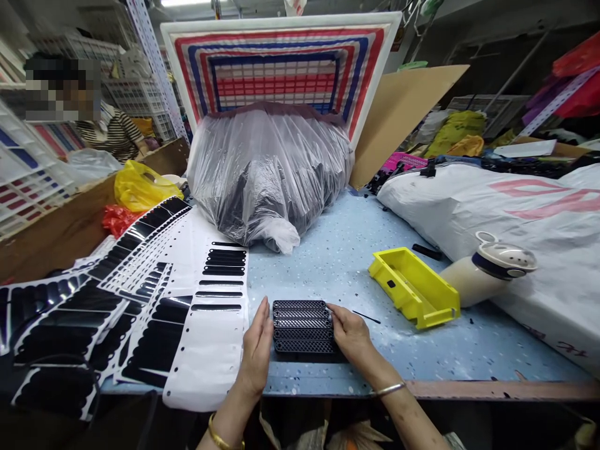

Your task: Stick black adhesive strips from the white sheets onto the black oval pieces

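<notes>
Several black perforated strips (302, 326) lie side by side in a block near the table's front edge. My left hand (257, 344) rests along their left ends, fingers stretched out and upright. At the right ends, my right hand (354, 337) has its fingers bent and pinched on the strips; its fingertips are partly hidden. Left of the block is a white backing sheet (206, 350) with black rounded strips stuck on it. More sheets of black stickers (154, 344) overlap farther left. A thin black stick (366, 317) lies just beyond my right hand.
A stuffed clear plastic bag (272, 169) stands at the back before a striped crate (281, 37). To the right are a yellow bin (412, 290), a cream bottle (482, 272) and a large white sack (515, 212). Another person (112, 131) is at far left.
</notes>
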`<state>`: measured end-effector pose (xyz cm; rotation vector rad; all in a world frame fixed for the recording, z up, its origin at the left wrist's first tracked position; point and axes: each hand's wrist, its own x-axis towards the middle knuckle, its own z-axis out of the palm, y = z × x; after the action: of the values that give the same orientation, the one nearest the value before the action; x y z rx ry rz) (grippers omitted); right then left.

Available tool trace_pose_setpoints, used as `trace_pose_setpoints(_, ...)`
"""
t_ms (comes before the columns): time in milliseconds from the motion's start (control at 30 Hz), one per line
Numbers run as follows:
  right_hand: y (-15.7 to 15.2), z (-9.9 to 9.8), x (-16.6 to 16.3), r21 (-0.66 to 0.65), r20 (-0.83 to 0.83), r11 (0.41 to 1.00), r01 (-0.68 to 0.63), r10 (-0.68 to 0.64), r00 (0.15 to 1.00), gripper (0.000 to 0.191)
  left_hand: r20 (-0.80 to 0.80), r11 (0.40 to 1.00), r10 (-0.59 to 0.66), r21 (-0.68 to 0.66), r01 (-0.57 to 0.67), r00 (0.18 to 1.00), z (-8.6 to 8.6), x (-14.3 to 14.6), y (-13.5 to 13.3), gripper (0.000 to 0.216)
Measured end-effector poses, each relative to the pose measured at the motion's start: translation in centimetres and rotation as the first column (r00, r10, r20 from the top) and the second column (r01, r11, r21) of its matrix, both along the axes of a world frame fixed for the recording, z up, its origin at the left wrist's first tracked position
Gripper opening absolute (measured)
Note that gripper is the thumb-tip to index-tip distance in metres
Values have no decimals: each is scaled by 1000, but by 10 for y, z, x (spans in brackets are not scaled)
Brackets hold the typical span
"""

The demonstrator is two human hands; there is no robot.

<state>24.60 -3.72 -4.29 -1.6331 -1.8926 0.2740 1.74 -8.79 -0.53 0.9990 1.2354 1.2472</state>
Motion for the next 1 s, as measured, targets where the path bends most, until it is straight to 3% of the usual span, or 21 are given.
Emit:
trace_pose_setpoints(167,1,1,4,-3,-1,1000,-3,3,1000,40,1,1000,-9,-11,9,1000,8,-2,3,72)
trace_pose_setpoints(367,-30,1,19,-4,7,1000,10,-10,1000,35,99,997,-11,-70,18,995,13,-4,-28,70)
trace_pose_setpoints(500,-51,0,12,-2,24,1000,-18,18,1000,36,87,995,-39,-87,46,995,16,0,-43,65)
trace_pose_setpoints(633,-53,0,4,4,41,1000,-30,29,999,39,49,996,-38,-81,42,998,17,2,-41,70)
trace_pose_setpoints(867,-53,1,10,3,31,1000,-21,21,999,37,61,997,13,-83,-8,998,-1,-6,-47,69)
trace_pose_setpoints(1000,-58,6,8,-19,44,1000,-5,5,999,36,81,995,-27,-96,35,996,-8,-7,-55,65)
